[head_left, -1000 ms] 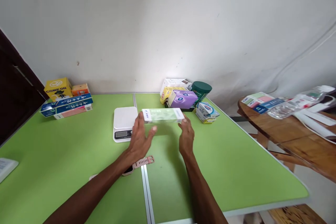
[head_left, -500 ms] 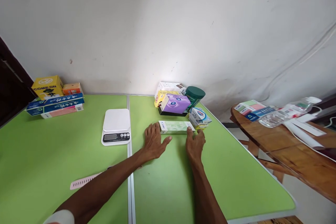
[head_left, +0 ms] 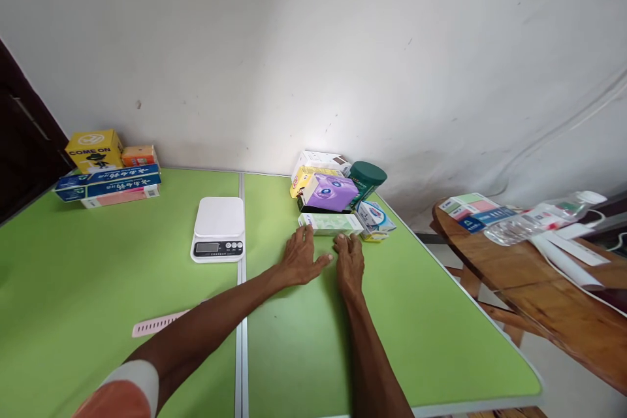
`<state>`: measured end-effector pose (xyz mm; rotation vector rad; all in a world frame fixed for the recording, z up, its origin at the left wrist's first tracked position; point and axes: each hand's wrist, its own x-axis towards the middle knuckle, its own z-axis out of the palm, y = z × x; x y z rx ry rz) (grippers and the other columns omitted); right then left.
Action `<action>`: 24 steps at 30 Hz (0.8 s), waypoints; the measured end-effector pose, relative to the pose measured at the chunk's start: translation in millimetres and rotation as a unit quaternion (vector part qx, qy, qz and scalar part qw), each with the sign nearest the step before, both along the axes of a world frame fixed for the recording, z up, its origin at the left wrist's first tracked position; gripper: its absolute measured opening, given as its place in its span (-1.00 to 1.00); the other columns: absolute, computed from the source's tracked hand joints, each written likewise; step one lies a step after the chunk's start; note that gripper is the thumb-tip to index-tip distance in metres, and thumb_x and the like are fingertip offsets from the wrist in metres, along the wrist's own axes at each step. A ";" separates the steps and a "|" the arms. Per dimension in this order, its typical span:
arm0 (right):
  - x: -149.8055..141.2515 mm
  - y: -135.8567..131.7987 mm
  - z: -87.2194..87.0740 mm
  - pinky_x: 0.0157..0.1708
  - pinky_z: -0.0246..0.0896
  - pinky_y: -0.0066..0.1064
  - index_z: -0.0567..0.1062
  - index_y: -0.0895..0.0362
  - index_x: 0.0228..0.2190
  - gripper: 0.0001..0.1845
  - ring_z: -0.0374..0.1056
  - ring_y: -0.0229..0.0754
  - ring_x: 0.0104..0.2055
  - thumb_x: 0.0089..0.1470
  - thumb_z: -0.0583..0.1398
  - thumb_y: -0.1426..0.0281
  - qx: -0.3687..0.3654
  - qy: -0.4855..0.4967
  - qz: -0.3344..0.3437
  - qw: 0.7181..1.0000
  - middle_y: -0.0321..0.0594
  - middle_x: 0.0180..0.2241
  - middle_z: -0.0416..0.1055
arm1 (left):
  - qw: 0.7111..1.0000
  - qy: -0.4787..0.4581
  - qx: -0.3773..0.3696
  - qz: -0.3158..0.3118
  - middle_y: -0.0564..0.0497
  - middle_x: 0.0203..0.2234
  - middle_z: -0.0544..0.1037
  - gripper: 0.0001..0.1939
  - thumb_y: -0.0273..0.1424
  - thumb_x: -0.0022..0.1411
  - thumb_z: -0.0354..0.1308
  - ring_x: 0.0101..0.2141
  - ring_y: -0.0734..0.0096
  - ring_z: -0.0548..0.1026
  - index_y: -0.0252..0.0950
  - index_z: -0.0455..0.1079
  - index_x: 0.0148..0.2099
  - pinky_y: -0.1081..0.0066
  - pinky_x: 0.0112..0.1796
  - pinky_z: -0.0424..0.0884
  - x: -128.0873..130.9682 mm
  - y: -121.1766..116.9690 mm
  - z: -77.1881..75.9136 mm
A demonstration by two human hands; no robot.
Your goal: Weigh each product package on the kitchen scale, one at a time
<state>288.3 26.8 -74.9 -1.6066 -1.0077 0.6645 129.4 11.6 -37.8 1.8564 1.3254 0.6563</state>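
A long pale green and white box [head_left: 330, 223] lies on the green table [head_left: 122, 274], pushed against a group of boxes at the back. My left hand [head_left: 301, 258] rests flat just in front of its left end, fingertips touching it, thumb spread. My right hand [head_left: 349, 261] lies with its fingers stretched toward the box's middle, touching its front edge. Neither hand holds anything. A white kitchen scale [head_left: 218, 228] stands to the left of my hands.
Behind the green box sit a purple box [head_left: 329, 191], a yellow box [head_left: 302, 177], a white box [head_left: 321, 159], a dark green jar [head_left: 364, 179] and a small blue-white box [head_left: 375, 215]. Boxes [head_left: 108, 173] are stacked at the far left. A pink strap [head_left: 159, 323] lies near my left forearm. A wooden table [head_left: 539, 274] with packets stands at right.
The green box came down from the air onto the table, then slid back against the pile. Both hands let go of it and now lie flat at its front edge.
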 end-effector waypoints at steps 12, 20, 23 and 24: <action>7.1 -4.1 -0.5 0.30 0.31 0.30 0.65 0.07 0.04 -0.09 0.46 0.46 0.27 0.07 0.17 -0.40 0.040 -0.130 0.048 0.990 0.20 0.16 0.62 | 0.992 -0.117 -0.039 -0.042 -0.38 0.59 0.18 0.15 0.21 0.34 0.22 0.52 -0.33 0.27 -0.31 -0.02 0.70 -0.20 0.43 0.33 -51.5 -21.4 33.6; -132.0 -9.4 84.2 0.10 0.54 0.14 0.67 0.04 -0.07 -0.36 0.60 0.23 0.07 0.21 0.29 -0.24 0.130 -0.050 0.272 0.952 0.04 0.03 0.68 | 0.897 -0.191 0.224 0.330 -0.30 0.27 0.56 -0.42 0.03 0.49 0.18 0.21 -0.10 0.60 -0.22 0.48 0.34 -0.09 0.21 0.57 -249.2 -20.0 68.6; -213.6 16.3 107.2 0.17 0.51 0.14 0.67 0.00 0.01 -0.36 0.57 0.25 0.18 0.25 0.29 -0.25 0.105 -0.035 0.406 0.907 0.04 0.13 0.67 | 0.791 -0.154 0.294 0.515 -0.31 0.32 0.51 -0.46 -0.03 0.51 0.18 0.34 -0.12 0.48 -0.24 0.43 0.34 -0.11 0.38 0.40 -343.9 -3.8 75.0; -240.7 27.5 109.9 0.19 0.50 0.13 0.66 0.00 0.03 -0.34 0.55 0.26 0.23 0.25 0.28 -0.26 0.094 -0.027 0.441 0.892 0.04 0.16 0.65 | 0.761 -0.136 0.303 0.557 -0.30 0.33 0.50 -0.46 -0.05 0.50 0.20 0.38 -0.09 0.42 -0.24 0.42 0.34 -0.08 0.44 0.31 -373.4 -1.1 76.4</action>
